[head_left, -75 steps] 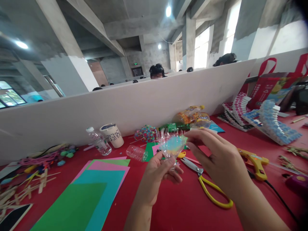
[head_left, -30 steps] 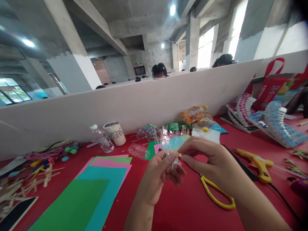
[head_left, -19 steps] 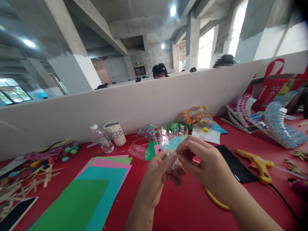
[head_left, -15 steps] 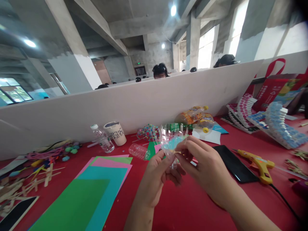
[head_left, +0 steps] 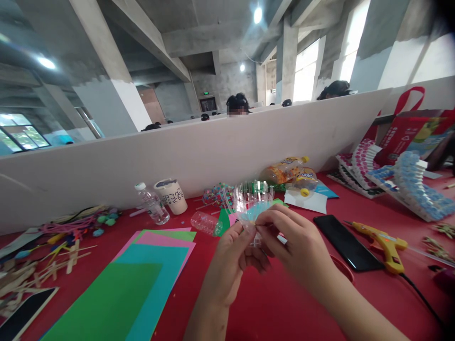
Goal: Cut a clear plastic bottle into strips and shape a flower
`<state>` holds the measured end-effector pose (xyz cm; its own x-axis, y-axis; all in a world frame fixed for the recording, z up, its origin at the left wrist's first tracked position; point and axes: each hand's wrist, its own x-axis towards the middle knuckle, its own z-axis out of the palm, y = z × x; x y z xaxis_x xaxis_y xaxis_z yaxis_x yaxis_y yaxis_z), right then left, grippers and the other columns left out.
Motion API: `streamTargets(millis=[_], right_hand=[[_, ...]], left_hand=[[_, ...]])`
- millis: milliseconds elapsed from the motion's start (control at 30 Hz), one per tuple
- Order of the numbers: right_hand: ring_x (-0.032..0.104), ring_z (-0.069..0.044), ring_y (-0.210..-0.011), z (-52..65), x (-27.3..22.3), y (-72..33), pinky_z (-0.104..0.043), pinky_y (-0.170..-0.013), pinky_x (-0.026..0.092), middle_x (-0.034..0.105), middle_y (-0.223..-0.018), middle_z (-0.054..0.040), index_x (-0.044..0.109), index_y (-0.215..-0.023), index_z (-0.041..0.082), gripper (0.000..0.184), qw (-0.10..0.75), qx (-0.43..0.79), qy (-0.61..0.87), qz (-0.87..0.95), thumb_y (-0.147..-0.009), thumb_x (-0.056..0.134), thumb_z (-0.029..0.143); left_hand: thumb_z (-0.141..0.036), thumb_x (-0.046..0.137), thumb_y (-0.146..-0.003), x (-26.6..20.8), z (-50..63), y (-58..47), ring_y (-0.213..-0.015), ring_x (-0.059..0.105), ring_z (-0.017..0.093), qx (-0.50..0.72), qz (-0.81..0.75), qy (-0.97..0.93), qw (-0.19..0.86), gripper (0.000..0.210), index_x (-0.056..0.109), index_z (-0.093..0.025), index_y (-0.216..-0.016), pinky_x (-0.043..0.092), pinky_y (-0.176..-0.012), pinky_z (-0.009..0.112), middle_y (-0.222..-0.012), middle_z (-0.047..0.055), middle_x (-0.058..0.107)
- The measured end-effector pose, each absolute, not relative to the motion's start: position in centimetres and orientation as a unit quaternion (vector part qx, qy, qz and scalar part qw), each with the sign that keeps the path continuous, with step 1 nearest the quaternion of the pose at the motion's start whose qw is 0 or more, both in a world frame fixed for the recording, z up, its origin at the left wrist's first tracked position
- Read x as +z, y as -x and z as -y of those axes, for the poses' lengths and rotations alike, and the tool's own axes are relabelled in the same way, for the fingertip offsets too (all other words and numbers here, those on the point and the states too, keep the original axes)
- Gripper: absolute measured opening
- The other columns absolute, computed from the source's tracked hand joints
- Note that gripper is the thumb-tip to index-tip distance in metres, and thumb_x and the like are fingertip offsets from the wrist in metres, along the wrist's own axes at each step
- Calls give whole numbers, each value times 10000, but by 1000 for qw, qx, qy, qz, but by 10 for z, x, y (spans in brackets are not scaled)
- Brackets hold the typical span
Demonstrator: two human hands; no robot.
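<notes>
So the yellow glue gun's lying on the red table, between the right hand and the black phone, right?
Not quite: in the head view, the black phone lies between the right hand and the yellow glue gun, which is on the red table.

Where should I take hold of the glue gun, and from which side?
Likely best: grip the glue gun by its yellow handle, coming from the near side. The handle points that way, while the nozzle faces away to the left. Keep clear of the cord leaving the handle's end.
</notes>
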<state>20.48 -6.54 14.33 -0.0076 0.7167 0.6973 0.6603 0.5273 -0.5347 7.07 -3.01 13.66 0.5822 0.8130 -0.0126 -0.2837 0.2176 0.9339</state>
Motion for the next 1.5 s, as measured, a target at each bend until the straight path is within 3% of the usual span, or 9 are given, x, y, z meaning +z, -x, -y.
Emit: streamTargets(millis=[300,500,700,1000,1200,1500], right_hand=[[501,-103,-659,66,145,-212,-241,-609,405,543,-778,22,524,-804,208,109,490,101,500,707,-902,480,192],[516,-95,-631,71,152,-214,-229,-578,420,546,-719,42,547,-775,218,83,521,152,510,668,-850,544,181],[519,-100,-641,77,159,-213,-240,-591,426,553,-727,33,558,-769,216,103,519,151,507,672,-866,526,203],[527,-94,-660,83,164,-225,-223,-597,430,562,-737,37,583,-814,228,69,544,105,512,657,-857,548,186],[529,-106,-641,77,162,-220,-238,-583,435,558,-734,19,570,-788,208,75,501,146,508,686,-850,539,178],[530,-99,-656,76,156,-214,-235,-611,454,557,-762,17,553,-803,209,84,530,86,492,685,-868,519,169]], left_hand=[[-335,511,-887,137,29,-68,-442,546,91,369,-268,-502,735,200,555,-143,-855,430,-436,167,-465,-61,472],[-326,484,-900,136,31,-69,-446,568,100,363,-241,-520,734,202,550,-136,-919,434,-431,183,-578,4,605],[-325,480,-903,136,31,-69,-444,573,107,366,-236,-509,743,214,563,-128,-908,429,-437,174,-489,-19,559],[-365,493,-887,137,30,-67,-478,583,112,354,-241,-482,765,260,561,-121,-943,440,-450,190,-696,101,698],[-277,526,-883,134,30,-69,-588,590,102,380,-218,-465,769,219,650,-105,-827,462,-570,199,-662,34,630],[-300,541,-876,138,31,-68,-561,568,97,374,-232,-459,772,259,641,-114,-726,448,-547,195,-598,22,596]])
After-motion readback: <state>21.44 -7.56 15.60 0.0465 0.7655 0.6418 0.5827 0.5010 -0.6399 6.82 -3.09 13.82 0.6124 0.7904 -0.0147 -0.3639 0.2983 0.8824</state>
